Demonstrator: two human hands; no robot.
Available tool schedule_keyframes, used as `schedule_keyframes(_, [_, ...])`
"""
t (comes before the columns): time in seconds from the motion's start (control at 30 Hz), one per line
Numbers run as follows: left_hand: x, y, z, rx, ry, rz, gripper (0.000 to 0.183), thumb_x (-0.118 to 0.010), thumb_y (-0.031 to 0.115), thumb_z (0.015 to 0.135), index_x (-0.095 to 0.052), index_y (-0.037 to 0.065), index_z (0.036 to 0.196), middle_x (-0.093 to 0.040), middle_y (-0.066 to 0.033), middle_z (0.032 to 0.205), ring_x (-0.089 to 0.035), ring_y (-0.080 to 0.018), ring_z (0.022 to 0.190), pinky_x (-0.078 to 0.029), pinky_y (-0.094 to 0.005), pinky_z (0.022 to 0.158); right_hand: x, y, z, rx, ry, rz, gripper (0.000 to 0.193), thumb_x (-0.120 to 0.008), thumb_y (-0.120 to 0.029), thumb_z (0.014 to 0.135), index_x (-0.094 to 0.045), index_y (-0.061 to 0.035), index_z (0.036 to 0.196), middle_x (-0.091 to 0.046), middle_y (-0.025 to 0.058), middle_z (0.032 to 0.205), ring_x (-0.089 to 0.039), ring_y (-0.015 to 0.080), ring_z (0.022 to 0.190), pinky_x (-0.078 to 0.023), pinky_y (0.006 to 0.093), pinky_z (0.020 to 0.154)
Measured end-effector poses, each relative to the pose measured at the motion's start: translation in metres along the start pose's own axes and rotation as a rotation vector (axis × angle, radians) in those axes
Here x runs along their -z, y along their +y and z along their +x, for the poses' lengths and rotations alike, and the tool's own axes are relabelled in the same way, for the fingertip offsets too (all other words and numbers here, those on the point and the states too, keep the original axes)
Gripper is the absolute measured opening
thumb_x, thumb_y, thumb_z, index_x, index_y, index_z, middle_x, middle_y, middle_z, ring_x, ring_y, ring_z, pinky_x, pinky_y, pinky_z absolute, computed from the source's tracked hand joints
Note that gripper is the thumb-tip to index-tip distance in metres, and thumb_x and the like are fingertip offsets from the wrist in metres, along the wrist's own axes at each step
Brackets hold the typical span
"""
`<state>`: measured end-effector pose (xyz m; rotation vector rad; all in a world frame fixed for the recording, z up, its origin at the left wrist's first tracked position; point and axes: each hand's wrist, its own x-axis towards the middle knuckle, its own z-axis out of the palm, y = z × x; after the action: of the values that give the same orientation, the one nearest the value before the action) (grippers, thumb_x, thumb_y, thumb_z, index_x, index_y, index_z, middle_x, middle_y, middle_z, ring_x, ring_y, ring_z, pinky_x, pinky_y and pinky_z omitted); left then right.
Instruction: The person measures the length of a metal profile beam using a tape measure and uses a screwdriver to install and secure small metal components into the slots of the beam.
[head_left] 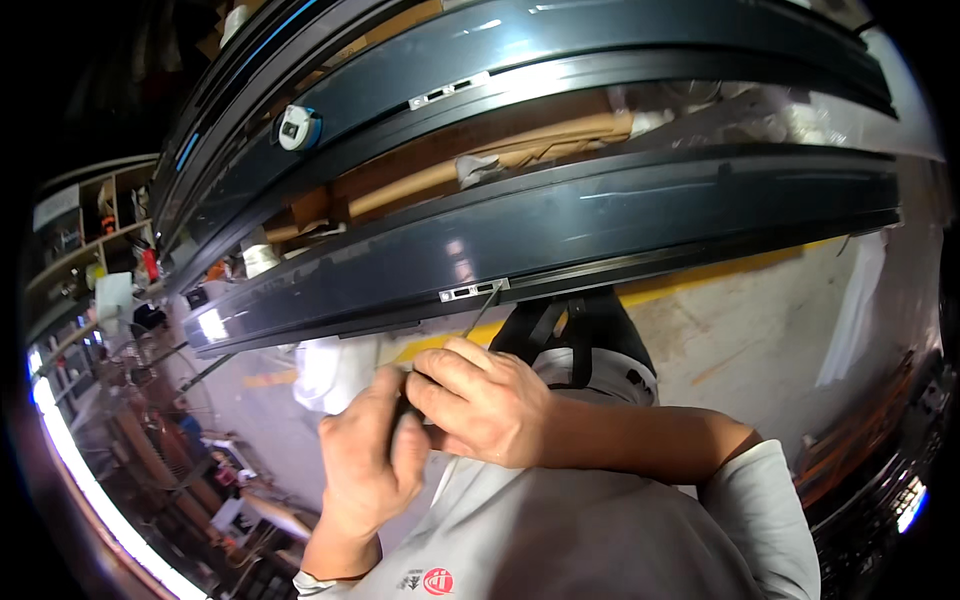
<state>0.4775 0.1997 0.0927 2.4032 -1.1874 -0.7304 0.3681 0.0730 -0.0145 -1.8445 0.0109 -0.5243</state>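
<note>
A long dark grey metal profile (560, 220) lies across in front of me. On its near edge sits a small silver slotted plate (470, 292). The thin shaft of a screwdriver (486, 309) runs from the right end of this plate down to my hands, and its tip appears to touch the plate there. My right hand (487, 400) is closed around the tool near the shaft. Beside it, my left hand (365, 450) is closed around the dark handle end, slightly blurred. Most of the handle is hidden by the fingers.
Beyond lies a second dark profile (600, 50) with a similar silver plate (447, 92) and a white-and-blue tape measure (298, 128) on it. Brown cardboard (420, 185) shows between the profiles. Shelving (85, 235) stands at the left; a yellow line (700, 280) crosses the floor.
</note>
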Motion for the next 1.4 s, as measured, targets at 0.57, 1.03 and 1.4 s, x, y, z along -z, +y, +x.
schedule_keyframes(0.57, [0.015, 0.065, 0.027, 0.51, -0.102, 0.075, 0.043, -0.074, 0.017, 0.092, -0.062, -0.012, 0.121, -0.065, -0.0146, 0.091, -0.06, -0.0223, 0.079, -0.05, -0.0326, 0.074, 0.054, 0.115, -0.087, -0.798, -0.23, 0.256, 0.061, -0.07, -0.023, 0.096, -0.044, 0.0084, 0.142, -0.071, 0.0285, 0.099, -0.069, 0.0471, 0.095, -0.055, 0.0504, 0.086])
schedule_keyframes(1.03, [0.024, 0.065, 0.047, 0.286, -0.256, 0.222, 0.05, -0.078, 0.018, 0.089, -0.06, -0.008, 0.127, -0.063, -0.0136, 0.094, -0.061, -0.0213, 0.08, -0.05, -0.0322, 0.072, 0.033, 0.13, -0.075, -0.822, -0.214, 0.376, 0.061, -0.063, -0.025, 0.097, -0.045, 0.0166, 0.138, -0.068, 0.0363, 0.106, -0.067, 0.0493, 0.104, -0.053, 0.0522, 0.094])
schedule_keyframes(1.4, [0.029, 0.032, 0.066, -0.186, -0.35, 0.289, 0.056, -0.077, 0.023, 0.082, -0.058, -0.007, 0.125, -0.066, -0.0198, 0.09, -0.065, -0.0364, 0.07, -0.053, -0.0422, 0.062, 0.002, 0.122, -0.068, -0.861, -0.056, 0.048, 0.043, -0.068, -0.021, 0.093, -0.061, 0.0041, 0.127, -0.071, 0.0239, 0.08, -0.07, 0.0444, 0.083, -0.056, 0.0503, 0.079])
